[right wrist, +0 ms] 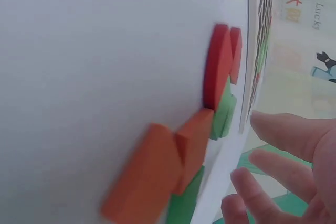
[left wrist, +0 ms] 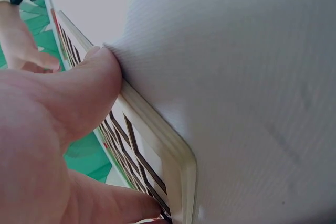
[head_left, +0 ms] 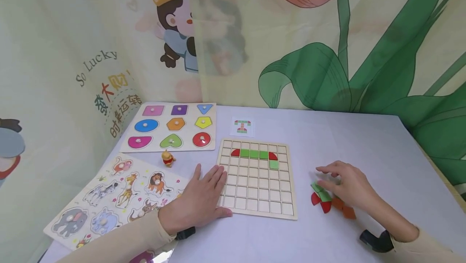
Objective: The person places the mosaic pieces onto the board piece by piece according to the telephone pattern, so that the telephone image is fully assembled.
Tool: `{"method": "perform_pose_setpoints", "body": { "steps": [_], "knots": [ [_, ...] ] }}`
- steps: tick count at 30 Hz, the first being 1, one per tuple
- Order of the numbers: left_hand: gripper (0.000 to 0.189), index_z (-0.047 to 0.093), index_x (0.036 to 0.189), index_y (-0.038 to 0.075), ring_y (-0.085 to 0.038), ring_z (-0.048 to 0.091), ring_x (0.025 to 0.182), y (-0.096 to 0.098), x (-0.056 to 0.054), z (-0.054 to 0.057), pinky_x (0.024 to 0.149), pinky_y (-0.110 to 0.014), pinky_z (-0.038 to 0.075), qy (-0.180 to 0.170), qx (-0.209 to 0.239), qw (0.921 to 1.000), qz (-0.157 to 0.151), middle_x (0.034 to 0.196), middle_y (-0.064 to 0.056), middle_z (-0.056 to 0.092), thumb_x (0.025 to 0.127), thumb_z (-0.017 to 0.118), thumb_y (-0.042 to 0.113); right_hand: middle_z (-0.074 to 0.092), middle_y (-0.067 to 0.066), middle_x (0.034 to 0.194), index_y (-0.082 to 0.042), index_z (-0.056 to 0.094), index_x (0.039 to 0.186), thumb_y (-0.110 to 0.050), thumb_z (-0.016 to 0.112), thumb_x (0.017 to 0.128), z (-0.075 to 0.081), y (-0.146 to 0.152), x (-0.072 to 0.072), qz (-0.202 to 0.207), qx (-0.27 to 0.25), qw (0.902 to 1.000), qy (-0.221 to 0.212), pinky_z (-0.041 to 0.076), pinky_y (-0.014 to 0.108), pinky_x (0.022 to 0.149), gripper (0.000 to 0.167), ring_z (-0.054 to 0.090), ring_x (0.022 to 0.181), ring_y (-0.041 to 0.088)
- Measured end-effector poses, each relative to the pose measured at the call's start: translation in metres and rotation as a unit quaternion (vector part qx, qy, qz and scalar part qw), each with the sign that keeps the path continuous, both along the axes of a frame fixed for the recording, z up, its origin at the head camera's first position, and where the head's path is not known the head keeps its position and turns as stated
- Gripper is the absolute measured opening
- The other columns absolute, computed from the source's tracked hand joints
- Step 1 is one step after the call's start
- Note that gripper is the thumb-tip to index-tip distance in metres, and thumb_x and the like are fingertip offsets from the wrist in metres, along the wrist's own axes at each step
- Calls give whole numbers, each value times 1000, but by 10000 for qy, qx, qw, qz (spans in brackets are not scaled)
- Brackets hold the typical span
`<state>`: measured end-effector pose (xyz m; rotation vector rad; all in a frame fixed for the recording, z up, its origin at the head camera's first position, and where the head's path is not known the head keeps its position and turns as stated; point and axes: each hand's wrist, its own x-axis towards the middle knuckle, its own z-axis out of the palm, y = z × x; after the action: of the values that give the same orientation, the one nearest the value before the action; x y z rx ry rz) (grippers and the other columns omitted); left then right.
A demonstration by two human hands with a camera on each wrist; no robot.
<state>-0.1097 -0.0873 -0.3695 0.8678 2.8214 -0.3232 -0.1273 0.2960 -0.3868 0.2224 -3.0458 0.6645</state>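
A wooden grid board (head_left: 255, 195) lies on the white table. Its upper rows hold a red quarter-round piece (head_left: 236, 152), several green squares (head_left: 254, 154), another red quarter-round piece (head_left: 272, 156) and a lighter green square (head_left: 274, 164) below that. My left hand (head_left: 201, 200) rests against the board's left side with straight fingers, its thumb on the front edge (left wrist: 149, 121). Over a small pile of loose pieces hovers my right hand (head_left: 347, 182), fingers apart, holding nothing. The pile has red pieces (right wrist: 218, 66), green pieces (right wrist: 223, 111) and orange pieces (right wrist: 149, 174).
A card (head_left: 242, 126) with a T-shaped pattern lies behind the board. To the left are a shape puzzle (head_left: 189, 110), an animal puzzle (head_left: 105, 172) partly under my left arm, and a small bear figure (head_left: 168, 158). A printed curtain (head_left: 233, 89) hangs behind the table.
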Motion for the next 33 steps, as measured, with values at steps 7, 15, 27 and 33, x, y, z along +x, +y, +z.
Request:
{"method": "perform_pose_setpoints", "body": {
  "steps": [7, 15, 27, 33],
  "knots": [
    [94, 39, 158, 6, -26, 34, 156, 0, -1, 0, 123, -62, 27, -34, 70, 10000, 2, 166, -11, 37, 93, 53, 73, 73, 7, 107, -12, 79, 116, -22, 90, 77, -4, 2, 11, 234, 151, 9994, -195, 56, 27, 65, 42, 63, 95, 23],
    [94, 40, 157, 5, -26, 35, 155, 0, 0, 0, 122, -62, 28, -9, 137, 9999, -8, 165, -12, 39, 92, 54, 72, 69, 1, 101, -11, 79, 117, -20, 87, 80, -3, -1, 10, 298, 233, 9982, -457, 46, 21, 59, 39, 56, 86, 15],
    [94, 40, 156, 4, -28, 35, 155, 0, 0, -1, 121, -63, 28, -71, 275, 9996, -7, 165, -14, 39, 93, 55, 71, 71, 2, 102, -11, 81, 110, -16, 88, 77, 1, -8, 4, 686, 503, 9958, -326, 51, 26, 67, 34, 61, 91, 18],
    [94, 40, 156, 4, -28, 36, 155, -1, 0, -2, 121, -63, 28, -50, 269, 9996, -35, 164, -13, 40, 93, 53, 72, 70, 0, 96, -11, 81, 111, -15, 90, 76, -2, -9, 6, 721, 580, 9957, -74, 48, 19, 60, 36, 57, 81, 11]
  ]
}}
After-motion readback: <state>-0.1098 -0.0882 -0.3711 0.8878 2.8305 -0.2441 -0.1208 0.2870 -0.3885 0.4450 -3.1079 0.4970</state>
